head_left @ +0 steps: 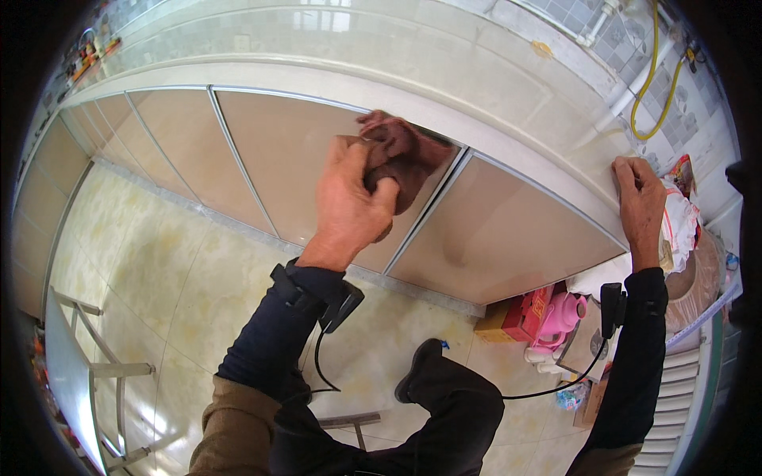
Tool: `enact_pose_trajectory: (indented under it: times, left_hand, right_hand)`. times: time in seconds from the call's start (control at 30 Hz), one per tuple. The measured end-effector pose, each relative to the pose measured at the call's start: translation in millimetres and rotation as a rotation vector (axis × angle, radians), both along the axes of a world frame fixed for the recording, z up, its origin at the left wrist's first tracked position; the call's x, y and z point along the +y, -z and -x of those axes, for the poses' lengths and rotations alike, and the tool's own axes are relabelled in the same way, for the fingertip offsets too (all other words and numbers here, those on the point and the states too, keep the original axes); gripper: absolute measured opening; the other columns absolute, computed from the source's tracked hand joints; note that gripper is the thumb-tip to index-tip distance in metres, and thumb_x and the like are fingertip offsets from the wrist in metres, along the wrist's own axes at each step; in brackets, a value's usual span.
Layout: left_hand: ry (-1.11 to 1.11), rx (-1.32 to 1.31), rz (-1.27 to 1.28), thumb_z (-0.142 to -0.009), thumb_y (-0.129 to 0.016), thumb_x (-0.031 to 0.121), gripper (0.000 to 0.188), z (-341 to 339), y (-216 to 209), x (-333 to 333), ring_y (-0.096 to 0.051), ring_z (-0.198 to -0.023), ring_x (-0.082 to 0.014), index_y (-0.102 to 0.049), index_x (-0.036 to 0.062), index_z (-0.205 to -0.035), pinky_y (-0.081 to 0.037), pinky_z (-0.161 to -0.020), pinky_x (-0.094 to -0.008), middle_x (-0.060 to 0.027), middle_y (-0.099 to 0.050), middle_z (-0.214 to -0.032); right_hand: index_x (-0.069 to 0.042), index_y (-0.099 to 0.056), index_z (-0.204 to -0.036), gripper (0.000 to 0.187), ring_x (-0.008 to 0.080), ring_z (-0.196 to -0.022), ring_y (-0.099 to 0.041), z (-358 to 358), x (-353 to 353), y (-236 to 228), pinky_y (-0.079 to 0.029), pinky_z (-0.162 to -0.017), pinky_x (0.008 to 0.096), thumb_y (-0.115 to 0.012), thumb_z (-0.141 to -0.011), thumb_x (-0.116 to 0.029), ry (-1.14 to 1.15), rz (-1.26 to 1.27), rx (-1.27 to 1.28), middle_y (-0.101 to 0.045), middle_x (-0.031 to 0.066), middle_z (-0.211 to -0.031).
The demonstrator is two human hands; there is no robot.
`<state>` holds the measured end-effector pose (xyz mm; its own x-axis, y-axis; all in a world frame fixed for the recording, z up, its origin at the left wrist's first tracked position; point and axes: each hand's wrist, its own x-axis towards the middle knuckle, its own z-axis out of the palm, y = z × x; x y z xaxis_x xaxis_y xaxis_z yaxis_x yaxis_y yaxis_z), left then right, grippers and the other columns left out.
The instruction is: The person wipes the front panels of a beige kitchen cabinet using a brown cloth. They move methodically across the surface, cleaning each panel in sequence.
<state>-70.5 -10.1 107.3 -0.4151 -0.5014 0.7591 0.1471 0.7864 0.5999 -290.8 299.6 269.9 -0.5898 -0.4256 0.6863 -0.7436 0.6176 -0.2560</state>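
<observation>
My left hand (349, 206) is closed around a bunched dark reddish-brown cloth (403, 155). It presses the cloth on the upper right part of a beige cabinet door (278, 151), close to the metal trim and just under the counter's edge. Farther right, my right hand (641, 206) has its fingers bent over the end of the pale countertop (492, 87), gripping its edge. Another beige door (500, 230) lies between the two hands.
A red box (525, 316) and a pink thermos jug (562, 313) stand on the floor beyond the cabinet's right end, near plastic bags (679, 226). At left is a metal-legged table (71, 373). A yellow hose (652, 87) hangs at the upper right.
</observation>
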Motion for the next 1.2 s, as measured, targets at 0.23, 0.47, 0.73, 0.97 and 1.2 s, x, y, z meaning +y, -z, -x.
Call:
enact_pose_trajectory:
  times: [0.23, 0.47, 0.73, 0.97, 1.2]
  left_hand:
    - [0.466, 0.166, -0.88, -0.092, -0.051, 0.001, 0.029, -26, 1, -3, -0.062, -0.094, -0.0172, -0.061, -0.0025, -0.119, -0.052, -0.085, -0.0305, -0.0081, -0.066, -0.11]
    - [0.626, 0.327, -1.198, -0.097, -0.049, 0.008, 0.033, -33, -9, -7, -0.065, -0.1, -0.0189, -0.058, -0.0006, -0.128, -0.055, -0.089, -0.034, -0.0089, -0.066, -0.114]
    - [-0.024, 0.1, 0.134, -0.089, -0.059, 0.001, 0.028, 6, -17, -6, -0.065, -0.073, -0.0309, -0.062, 0.0056, -0.116, -0.051, -0.061, -0.0413, -0.0138, -0.066, -0.102]
    - [-0.122, -0.108, 0.347, -0.086, -0.065, 0.005, 0.039, 33, -13, 9, -0.069, -0.073, -0.0313, -0.065, 0.0157, -0.124, -0.055, -0.057, -0.0411, -0.0127, -0.062, -0.116]
    - [-0.125, -0.115, 0.532, -0.088, -0.064, 0.01, 0.035, 43, -21, 22, -0.07, -0.071, -0.0218, -0.066, 0.0195, -0.122, -0.054, -0.056, -0.0337, -0.0175, -0.062, -0.113]
  right_hand:
    - [0.005, -0.072, -0.101, 0.03, 0.018, -0.081, -0.067, 0, -1, 0, -0.052, -0.082, 0.0322, -0.068, -0.096, -0.025, 0.021, -0.004, 0.002, -0.074, 0.0137, -0.088]
    - [0.005, -0.072, -0.1, 0.028, 0.0163, -0.08, -0.065, 1, 0, 1, -0.051, -0.08, 0.0311, -0.069, -0.097, -0.023, 0.015, -0.001, 0.007, -0.073, 0.0124, -0.087]
    - [0.004, -0.07, -0.1, 0.028, 0.014, -0.079, -0.063, 7, 3, 3, -0.051, -0.078, 0.0299, -0.068, -0.098, -0.023, -0.04, 0.003, 0.013, -0.072, 0.0105, -0.086]
    - [0.004, -0.071, -0.103, 0.031, 0.0159, -0.083, -0.064, 10, 6, 0, -0.05, -0.082, 0.0295, -0.066, -0.099, -0.025, 0.01, -0.04, 0.002, -0.073, 0.0108, -0.09]
    - [0.004, -0.072, -0.107, 0.035, 0.0177, -0.092, -0.065, 11, 7, -2, -0.048, -0.09, 0.03, -0.062, -0.1, -0.029, 0.04, -0.065, -0.014, -0.074, 0.0117, -0.098]
